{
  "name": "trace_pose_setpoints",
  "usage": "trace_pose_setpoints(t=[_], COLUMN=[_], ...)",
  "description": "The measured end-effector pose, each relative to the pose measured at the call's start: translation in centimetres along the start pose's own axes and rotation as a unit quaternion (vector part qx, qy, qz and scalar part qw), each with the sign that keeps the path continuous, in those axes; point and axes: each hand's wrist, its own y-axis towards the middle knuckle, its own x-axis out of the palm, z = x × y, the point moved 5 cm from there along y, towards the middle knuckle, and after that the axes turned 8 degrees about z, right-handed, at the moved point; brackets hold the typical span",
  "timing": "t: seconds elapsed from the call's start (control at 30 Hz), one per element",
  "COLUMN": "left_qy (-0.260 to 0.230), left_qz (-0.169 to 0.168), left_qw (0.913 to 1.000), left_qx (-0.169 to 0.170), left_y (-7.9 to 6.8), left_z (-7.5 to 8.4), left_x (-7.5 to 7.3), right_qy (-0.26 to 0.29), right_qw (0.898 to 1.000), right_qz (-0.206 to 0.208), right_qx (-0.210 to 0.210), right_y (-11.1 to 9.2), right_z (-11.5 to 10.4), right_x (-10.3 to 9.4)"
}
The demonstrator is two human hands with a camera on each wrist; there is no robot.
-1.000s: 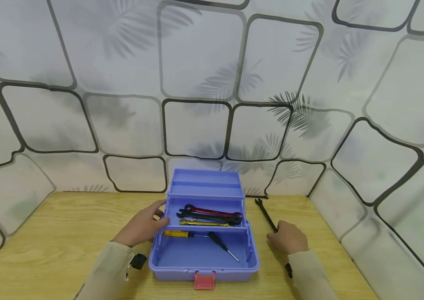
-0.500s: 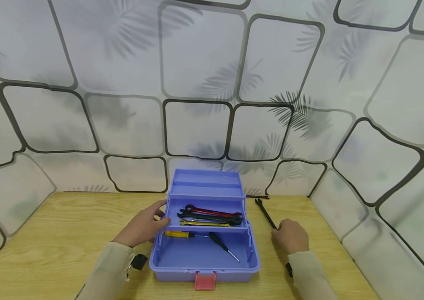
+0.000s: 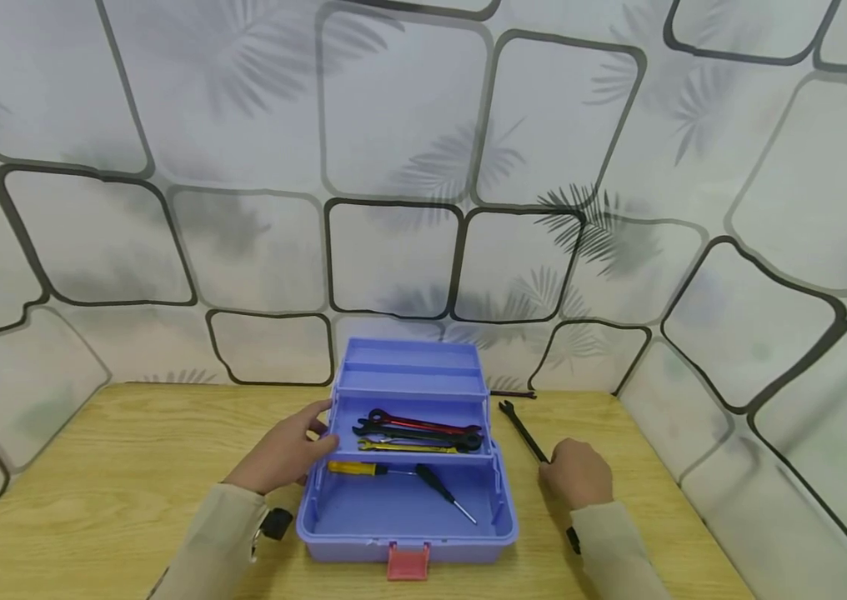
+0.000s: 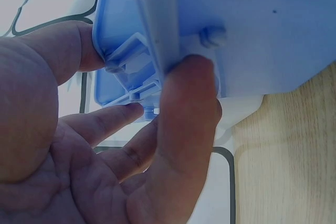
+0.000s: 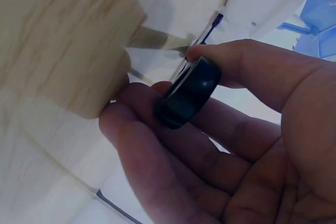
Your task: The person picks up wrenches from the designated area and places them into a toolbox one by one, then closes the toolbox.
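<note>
A blue-purple toolbox [image 3: 401, 510] stands with its lid [image 3: 408, 367] up and its tray [image 3: 346, 414] raised. My left hand [image 3: 284, 450] grips the left side of the toolbox at the tray, thumb and fingers curled around its edge; in the left wrist view the fingers [image 4: 184, 129] overlap the hinge arms. To the right of the box my right hand [image 3: 577, 473] pinches a black wrench [image 3: 523, 430] by its near end, the open jaw pointing away toward the wall. In the right wrist view, the wrench's dark rounded end [image 5: 191, 93] shows between thumb and fingers.
Red [image 3: 423, 422], black and yellow wrenches [image 3: 393, 447] lie in the tray. Below are a yellow-handled screwdriver [image 3: 352, 468] and a dark-handled one [image 3: 434, 481]. A pink latch [image 3: 408, 563] hangs at the front. Another wrench [image 3: 515, 393] lies by the patterned wall.
The black wrench's far end has swung slightly left toward the toolbox, with the right hand shifting a little. The left hand and toolbox stay where they were.
</note>
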Motion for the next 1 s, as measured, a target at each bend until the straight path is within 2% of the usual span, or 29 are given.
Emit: trace_pose_setpoints(t=[0.67,0.9,1.0], left_qy=[-0.005,-0.008,-0.006], left_qz=[0.001,-0.001,0.000], left_qw=[1.0000,1.0000,1.0000], left_qx=[0.003,-0.001,-0.001], left_y=[-0.13,-0.04,0.00], left_z=[0.14,0.00,0.01], left_x=[-0.03,0.01,0.02], right_qy=[-0.011,0.007,0.021], right_qw=[1.000,1.000,1.000], right_qz=[-0.003,-0.027,-0.020], right_qx=[-0.015,-0.001,0.000], right_y=[0.01,0.06,0.10], right_z=[-0.14,0.50,0.65], right_x=[-0.12,-0.29,-0.62])
